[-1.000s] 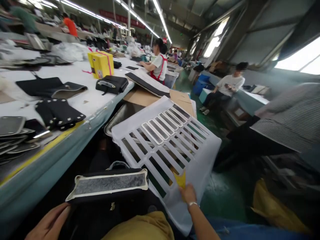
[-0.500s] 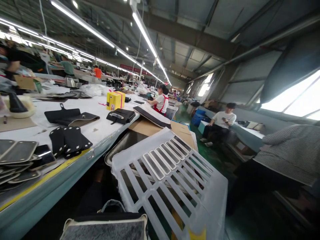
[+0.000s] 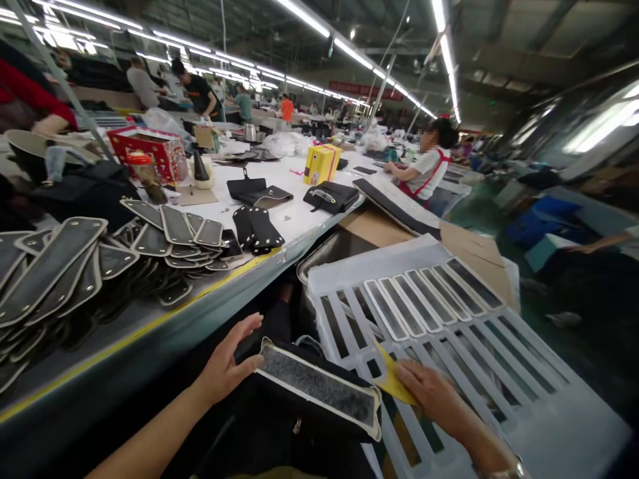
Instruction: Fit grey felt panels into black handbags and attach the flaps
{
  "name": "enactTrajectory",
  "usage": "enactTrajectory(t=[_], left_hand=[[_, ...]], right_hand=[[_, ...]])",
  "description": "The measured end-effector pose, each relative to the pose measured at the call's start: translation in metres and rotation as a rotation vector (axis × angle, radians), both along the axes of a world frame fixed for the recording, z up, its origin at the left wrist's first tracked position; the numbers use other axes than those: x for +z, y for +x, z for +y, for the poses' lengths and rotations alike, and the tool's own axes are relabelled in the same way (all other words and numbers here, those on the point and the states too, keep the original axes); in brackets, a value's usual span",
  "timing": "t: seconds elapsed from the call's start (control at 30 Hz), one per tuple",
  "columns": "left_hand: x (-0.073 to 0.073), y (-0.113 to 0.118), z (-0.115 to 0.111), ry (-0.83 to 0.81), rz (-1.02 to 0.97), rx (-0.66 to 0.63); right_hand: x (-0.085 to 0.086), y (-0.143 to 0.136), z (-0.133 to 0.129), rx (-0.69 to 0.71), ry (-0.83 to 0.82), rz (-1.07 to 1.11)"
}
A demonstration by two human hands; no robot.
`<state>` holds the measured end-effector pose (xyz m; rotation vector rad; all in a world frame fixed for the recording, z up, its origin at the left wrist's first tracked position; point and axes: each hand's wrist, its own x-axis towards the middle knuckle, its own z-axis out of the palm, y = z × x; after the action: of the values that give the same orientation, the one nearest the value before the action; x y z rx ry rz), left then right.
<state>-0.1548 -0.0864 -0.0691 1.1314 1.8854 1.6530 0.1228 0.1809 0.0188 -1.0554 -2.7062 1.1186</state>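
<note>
A black bag (image 3: 294, 416) lies across the lap, its long grey fuzzy panel (image 3: 319, 386) with a pale raised edge facing up. At the panel's left end is my left hand (image 3: 232, 359), fingers apart, the thumb touching or very close to the corner. My right hand (image 3: 429, 392) pinches a thin flat yellow piece (image 3: 392, 379) just past the bag's right end. Under that hand slants a white slotted plastic rack (image 3: 344, 266), on which several narrow dark strips with pale borders (image 3: 424, 299) lie in a row.
On the table (image 3: 299, 233) at left are heaped dark pale-edged panels (image 3: 74, 266). Black pieces (image 3: 257, 228), a black wallet-like case (image 3: 329, 196) and a yellow box (image 3: 322, 164) lie farther along. A person in red straps (image 3: 429, 166) works beyond; cardboard (image 3: 469, 259) sits behind the rack.
The view has swung left and down. Both my hands now show, with the yellow piece in the right one. The bag appears higher and more fully in view.
</note>
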Motion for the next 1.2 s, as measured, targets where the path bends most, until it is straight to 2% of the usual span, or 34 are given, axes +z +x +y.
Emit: enactTrajectory(t=[0.1,0.17,0.23,0.3,0.37,0.53,0.7,0.87,0.97,1.07,1.2], left_hand=[[-0.015,-0.007,0.013,0.019,-0.349,-0.093],[-0.029,-0.002,0.018,0.005,-0.554,-0.105],[-0.040,0.007,0.022,-0.018,-0.627,-0.052],[-0.044,0.015,0.025,-0.037,-0.624,0.011],[-0.043,0.019,0.026,-0.038,-0.604,0.046],[-0.045,0.014,0.026,-0.042,-0.547,0.032],[-0.056,0.011,0.030,-0.040,-0.650,0.017],[-0.057,0.004,0.032,0.002,-0.675,-0.038],[-0.059,0.000,0.030,0.076,-0.663,-0.019],[-0.064,0.002,0.029,0.090,-0.671,0.023],[-0.063,0.009,0.027,0.089,-0.700,0.036]], right_hand=[[-0.005,-0.044,-0.004,0.320,0.153,-0.239],[-0.013,-0.070,-0.010,0.420,0.300,-0.331],[-0.021,-0.094,-0.018,0.512,0.354,-0.336],[-0.026,-0.116,-0.029,0.568,0.354,-0.296],[-0.030,-0.136,-0.042,0.572,0.390,-0.270],[-0.036,-0.172,-0.062,0.575,0.529,-0.252],[-0.035,-0.178,-0.056,0.642,0.499,-0.292],[-0.030,-0.180,-0.053,0.732,0.412,-0.274],[-0.033,-0.193,-0.061,0.695,0.408,-0.308],[-0.040,-0.208,-0.072,0.632,0.511,-0.306],[-0.043,-0.219,-0.083,0.668,0.676,-0.328]])
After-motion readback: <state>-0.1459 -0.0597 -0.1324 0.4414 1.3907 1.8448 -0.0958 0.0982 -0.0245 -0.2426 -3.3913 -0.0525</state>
